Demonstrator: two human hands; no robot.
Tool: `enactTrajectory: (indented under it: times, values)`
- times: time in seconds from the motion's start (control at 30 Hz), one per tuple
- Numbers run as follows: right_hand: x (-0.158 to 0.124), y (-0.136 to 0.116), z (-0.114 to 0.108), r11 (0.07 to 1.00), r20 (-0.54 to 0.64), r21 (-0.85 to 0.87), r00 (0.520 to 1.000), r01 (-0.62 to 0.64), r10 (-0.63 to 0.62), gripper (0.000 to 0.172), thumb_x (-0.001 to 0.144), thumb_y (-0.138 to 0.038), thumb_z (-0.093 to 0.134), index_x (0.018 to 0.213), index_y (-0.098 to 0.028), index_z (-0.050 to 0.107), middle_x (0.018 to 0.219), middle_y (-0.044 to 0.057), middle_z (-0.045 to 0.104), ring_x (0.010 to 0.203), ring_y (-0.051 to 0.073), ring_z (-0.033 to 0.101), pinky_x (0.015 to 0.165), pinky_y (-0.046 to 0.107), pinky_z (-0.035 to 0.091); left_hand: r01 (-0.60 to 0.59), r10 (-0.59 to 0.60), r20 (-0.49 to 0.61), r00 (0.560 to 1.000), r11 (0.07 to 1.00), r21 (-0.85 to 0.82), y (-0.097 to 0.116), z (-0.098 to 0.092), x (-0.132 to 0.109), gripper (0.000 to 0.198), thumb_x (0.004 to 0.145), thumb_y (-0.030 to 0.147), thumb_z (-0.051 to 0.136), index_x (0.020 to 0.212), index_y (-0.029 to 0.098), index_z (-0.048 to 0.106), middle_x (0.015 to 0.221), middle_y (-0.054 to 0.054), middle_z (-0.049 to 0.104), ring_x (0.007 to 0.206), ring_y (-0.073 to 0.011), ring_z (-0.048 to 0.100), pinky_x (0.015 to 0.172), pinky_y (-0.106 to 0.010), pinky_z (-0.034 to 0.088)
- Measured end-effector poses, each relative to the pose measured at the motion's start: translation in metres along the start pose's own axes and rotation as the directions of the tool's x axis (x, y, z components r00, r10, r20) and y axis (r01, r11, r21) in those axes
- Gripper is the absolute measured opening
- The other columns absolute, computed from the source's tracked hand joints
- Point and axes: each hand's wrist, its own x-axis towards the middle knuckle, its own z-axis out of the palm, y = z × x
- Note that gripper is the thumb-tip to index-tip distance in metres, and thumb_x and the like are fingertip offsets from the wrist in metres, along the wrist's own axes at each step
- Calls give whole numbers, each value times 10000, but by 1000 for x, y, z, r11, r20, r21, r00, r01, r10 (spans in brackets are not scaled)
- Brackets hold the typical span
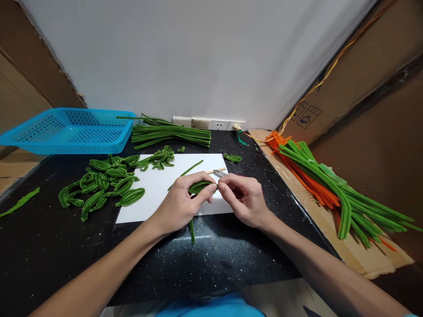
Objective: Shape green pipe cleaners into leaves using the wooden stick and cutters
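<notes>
My left hand (181, 200) is closed round a green pipe-cleaner leaf (200, 186), whose loose stem hangs below the hand onto the black table. My right hand (243, 197) pinches the right tip of the same leaf with thumb and forefinger. Both hands hover over the front edge of a white sheet of paper (155, 185). Just behind the right hand lie small pliers (218, 172) with a pale handle, and a straight green pipe cleaner (190, 169) rests on the paper.
A pile of finished green leaves (102, 185) lies left of the paper. A blue plastic basket (69, 130) stands at the back left. Straight green pipe cleaners (172, 132) lie by the wall sockets. Green and orange pipe cleaners (324, 180) lie on cardboard at the right.
</notes>
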Motion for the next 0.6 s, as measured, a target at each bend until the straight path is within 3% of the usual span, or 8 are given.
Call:
enactTrajectory:
  times: [0.1, 0.2, 0.4, 0.6]
  values:
    - [4, 8, -6, 987, 28, -109, 993, 121, -119, 186, 1028, -212, 508, 857, -199, 582, 688, -29, 492, 564, 112, 416, 556, 267, 355, 83, -75, 77, 994, 991, -108, -5, 1, 1, 335, 1059, 395, 553, 866, 154, 681, 778, -16, 631, 666, -127, 523, 628, -253, 428]
    - [5, 12, -7, 987, -2, -138, 996, 83, -84, 134, 1048, -232, 512, 941, -197, 583, 761, -12, 542, 618, 121, 478, 597, 274, 395, 121, -99, 114, 989, 972, -204, -7, 3, 3, 382, 1065, 392, 528, 812, 139, 661, 744, -13, 609, 640, -114, 507, 616, -244, 440]
    - [5, 7, 1, 988, -53, 93, 991, -120, 125, 176, 1052, -350, 589, 943, -213, 607, 764, -23, 593, 610, 113, 521, 563, 257, 414, 142, -138, 37, 990, 924, -355, -4, 9, 6, 214, 954, 333, 700, 970, 121, 725, 766, -14, 654, 628, -101, 540, 568, -211, 473]
    - [5, 0, 6, 968, -15, 157, 980, -196, 201, 133, 984, -340, 699, 977, -209, 677, 874, 7, 678, 686, 130, 583, 587, 259, 466, 123, -168, -145, 975, 953, -277, -10, 11, 6, 196, 938, 330, 708, 964, 136, 715, 801, -26, 691, 638, -114, 629, 540, -200, 512]
